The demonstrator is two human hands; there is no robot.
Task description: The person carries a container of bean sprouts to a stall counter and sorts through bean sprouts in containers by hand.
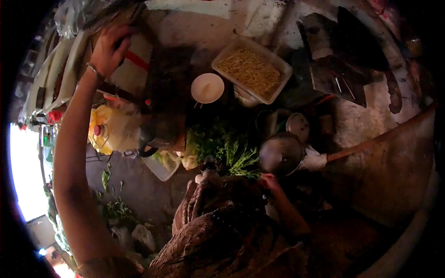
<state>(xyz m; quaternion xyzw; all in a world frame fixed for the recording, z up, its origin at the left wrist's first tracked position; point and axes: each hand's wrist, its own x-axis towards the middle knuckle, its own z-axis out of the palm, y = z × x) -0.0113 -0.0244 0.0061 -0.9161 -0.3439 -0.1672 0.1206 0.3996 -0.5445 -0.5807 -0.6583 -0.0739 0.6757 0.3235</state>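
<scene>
My left hand (pixel 110 51), with a bracelet at the wrist, is stretched far forward at the upper left. Its fingers are bent but apart, over a pale surface with a red stripe (pixel 137 60), and nothing shows in them. Close to my body, my right hand (pixel 271 182) is closed beside the stem ends of a bunch of leafy greens (pixel 232 150). What its fingers hold is too dark to make out. A round metal lid or pan (pixel 281 154) sits just beyond that hand.
A rectangular plastic tub (pixel 286 76) holds yellowish shreds. Left of it is a white bowl (pixel 207 88). A plastic jug with a red cap (pixel 98 130) and a tray of pale vegetables (pixel 162 173) stand at left. Loose leaves (pixel 118 211) lie on the floor. A wooden edge (pixel 382 134) runs along the right.
</scene>
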